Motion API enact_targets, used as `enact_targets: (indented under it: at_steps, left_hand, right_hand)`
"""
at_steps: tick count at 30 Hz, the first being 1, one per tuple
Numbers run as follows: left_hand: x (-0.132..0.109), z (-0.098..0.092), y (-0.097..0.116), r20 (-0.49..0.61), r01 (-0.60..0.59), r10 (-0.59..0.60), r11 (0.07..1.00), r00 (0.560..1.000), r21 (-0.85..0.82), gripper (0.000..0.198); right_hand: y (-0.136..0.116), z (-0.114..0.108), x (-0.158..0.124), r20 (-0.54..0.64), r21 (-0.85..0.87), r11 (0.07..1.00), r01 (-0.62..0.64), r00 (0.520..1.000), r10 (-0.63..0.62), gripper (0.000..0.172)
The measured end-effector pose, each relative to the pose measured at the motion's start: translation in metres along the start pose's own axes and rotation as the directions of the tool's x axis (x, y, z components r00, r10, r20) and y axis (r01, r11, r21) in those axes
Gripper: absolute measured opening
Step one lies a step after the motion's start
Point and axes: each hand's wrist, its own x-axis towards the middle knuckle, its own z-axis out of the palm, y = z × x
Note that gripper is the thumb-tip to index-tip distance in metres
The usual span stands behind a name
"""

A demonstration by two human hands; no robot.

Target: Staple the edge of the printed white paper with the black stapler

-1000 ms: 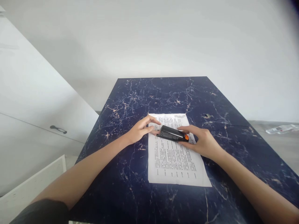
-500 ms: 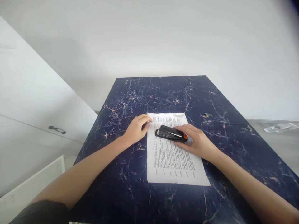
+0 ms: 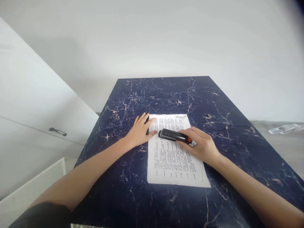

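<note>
A printed sheet of paper (image 3: 175, 171) lies on the dark blue marbled table (image 3: 166, 95); whether more sheets lie under it I cannot tell. Over its upper half is a black stapler (image 3: 174, 135) with an orange-red patch at its rear. My right hand (image 3: 200, 142) is closed around the stapler's back end, and its nose points left. At the sheet's left edge my left hand (image 3: 140, 130) lies open, fingers spread. Its thumb and index finger reach onto the paper, the thumb tip close to the stapler's nose.
A white cabinet (image 3: 35, 95) with a dark handle (image 3: 58, 131) stands at the left. Behind the table is a pale wall (image 3: 166, 38). A clear plastic package (image 3: 285, 129) lies off to the right, beyond the table edge.
My left hand has spread its fingers and set them flatter at the paper's edge. The stapler has turned upright in my right hand, its top now facing up. The sheet has shifted slightly left.
</note>
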Motion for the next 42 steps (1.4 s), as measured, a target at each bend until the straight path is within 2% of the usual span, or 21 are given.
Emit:
enact_targets:
  at_steps: [2, 4, 8, 12, 16, 19, 22, 24, 27, 30, 32, 34, 37, 42]
  left_hand:
    - [0.000, -0.001, 0.000, -0.014, -0.001, 0.001, 1.000, 1.000, -0.027, 0.060]
    - [0.000, -0.001, 0.000, -0.040, -0.009, 0.007, 0.998, 0.999, -0.061, 0.053]
    - [0.002, -0.002, -0.002, -0.133, -0.042, 0.022, 0.987, 0.991, -0.153, 0.041]
    - [0.004, -0.007, -0.002, -0.238, -0.117, 0.050, 0.954, 0.970, -0.276, 0.034]
    - [0.003, -0.013, -0.002, -0.303, -0.135, 0.001, 0.897, 0.953, -0.420, 0.032]
    - [0.003, -0.013, -0.005, -0.302, -0.110, -0.066, 0.839, 0.951, -0.532, 0.031]
    - [0.004, -0.010, -0.009, -0.275, -0.076, -0.111, 0.804, 0.955, -0.590, 0.032]
    - [0.005, -0.008, -0.012, -0.270, -0.058, -0.133, 0.799, 0.954, -0.599, 0.034]
    - [0.007, -0.007, -0.014, -0.280, -0.042, -0.145, 0.821, 0.949, -0.569, 0.037]
    - [0.007, -0.008, -0.012, -0.280, -0.032, -0.138, 0.850, 0.950, -0.526, 0.039]
    - [0.006, -0.010, -0.010, -0.267, -0.030, -0.127, 0.857, 0.955, -0.515, 0.034]
    - [0.005, -0.012, -0.008, -0.254, -0.029, -0.116, 0.864, 0.960, -0.503, 0.027]
    - [0.004, -0.014, -0.006, -0.235, -0.005, -0.113, 0.894, 0.965, -0.448, 0.024]
    - [0.006, -0.012, -0.005, -0.274, -0.017, -0.118, 0.895, 0.954, -0.445, 0.024]
  right_hand:
    - [-0.001, -0.005, 0.000, -0.104, -0.031, 0.998, -0.052, 0.993, 0.048, 0.024]
    - [0.000, -0.012, -0.001, -0.215, -0.078, 0.978, -0.193, 0.961, 0.173, 0.023]
    - [0.010, -0.024, -0.006, -0.352, -0.089, 0.866, -0.491, 0.829, 0.434, 0.031]
    - [0.026, -0.025, -0.013, -0.379, -0.013, 0.812, -0.584, 0.754, 0.536, 0.038]
    - [0.035, -0.022, -0.016, -0.348, 0.053, 0.793, -0.607, 0.733, 0.585, 0.042]
    - [0.035, -0.022, -0.015, -0.318, 0.038, 0.773, -0.634, 0.726, 0.610, 0.040]
    - [0.030, -0.024, -0.012, -0.297, 0.018, 0.772, -0.635, 0.734, 0.611, 0.035]
    - [0.024, -0.025, -0.008, -0.289, -0.002, 0.795, -0.607, 0.761, 0.581, 0.033]
    - [0.008, -0.021, -0.003, -0.226, -0.013, 0.867, -0.497, 0.847, 0.482, 0.031]
    - [-0.010, -0.012, -0.001, -0.081, 0.050, 0.948, -0.313, 0.945, 0.316, 0.027]
    - [-0.020, -0.004, -0.001, 0.028, 0.133, 0.970, -0.204, 0.979, 0.202, 0.024]
    - [-0.025, 0.003, -0.002, 0.115, 0.199, 0.969, -0.146, 0.985, 0.125, 0.024]
    - [-0.025, 0.005, -0.002, 0.196, 0.217, 0.967, -0.135, 0.976, 0.093, 0.025]
    - [-0.019, -0.013, 0.005, 0.345, 0.176, 0.977, -0.118, 0.937, 0.051, 0.018]
